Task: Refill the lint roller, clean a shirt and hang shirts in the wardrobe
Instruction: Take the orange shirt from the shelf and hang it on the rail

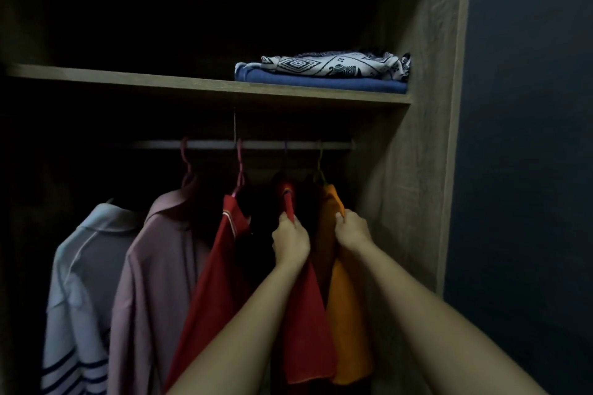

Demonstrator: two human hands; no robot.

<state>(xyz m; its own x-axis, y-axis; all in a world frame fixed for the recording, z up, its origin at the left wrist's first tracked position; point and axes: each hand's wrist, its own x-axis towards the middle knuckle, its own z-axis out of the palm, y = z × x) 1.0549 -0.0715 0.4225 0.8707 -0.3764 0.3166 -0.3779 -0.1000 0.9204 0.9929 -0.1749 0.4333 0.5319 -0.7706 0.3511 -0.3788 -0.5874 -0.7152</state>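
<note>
Shirts hang along the rail point(244, 145) at twelve o'clock: pale blue shirt point(80, 266), pink shirt point(154, 266), two red. The left hand point(290, 242) pinches the red shirt point(305, 314); at one o'clock, the right hand point(352, 229) pinches the orange shirt point(349, 330). Tugging downward could slip either garment off its hanger.

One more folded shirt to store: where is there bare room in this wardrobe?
The shelf is bare left of the folded stack. The rail is crowded: hangers fill it up to the orange shirt beside the right wall.
</note>
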